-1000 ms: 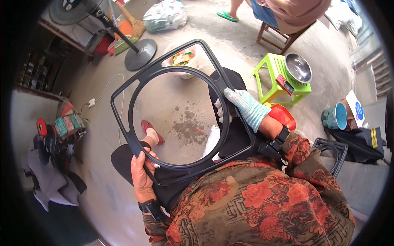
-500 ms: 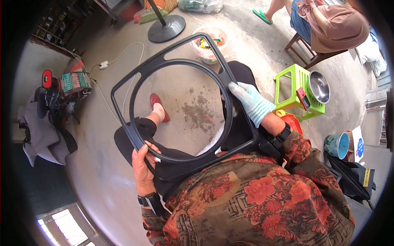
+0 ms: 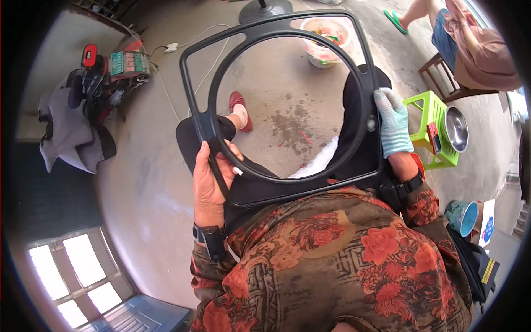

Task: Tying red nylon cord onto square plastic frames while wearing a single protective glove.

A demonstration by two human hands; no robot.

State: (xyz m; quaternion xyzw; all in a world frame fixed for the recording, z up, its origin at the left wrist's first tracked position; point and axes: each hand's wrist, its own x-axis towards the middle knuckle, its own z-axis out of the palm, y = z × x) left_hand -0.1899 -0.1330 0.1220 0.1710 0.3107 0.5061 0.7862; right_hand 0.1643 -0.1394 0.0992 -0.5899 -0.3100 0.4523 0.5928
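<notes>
A black plastic frame (image 3: 206, 126) with a large round opening lies across my lap, held in both hands. My left hand (image 3: 209, 185), bare, is closed around its lower left bar. A small white piece (image 3: 238, 171) shows at those fingertips; I cannot make out what it is. On the other side, my right hand (image 3: 394, 124), in a pale striped knit glove (image 3: 395, 133), grips the right bar, with the fingers partly hidden behind it. Through the opening I see a strip of white material (image 3: 318, 161) by my right leg, and the stained floor.
Beyond the frame stands a clear tub (image 3: 326, 41) with colourful bits inside. To the right are a green stool (image 3: 423, 113), a metal bowl (image 3: 457, 128) and a seated person (image 3: 481, 55). A scooter (image 3: 91, 88) and a white cord (image 3: 166, 91) are at left.
The frame has turned clockwise and sits more level, higher and further right in the picture. Both hands keep hold of it. The whole view has shifted too.
</notes>
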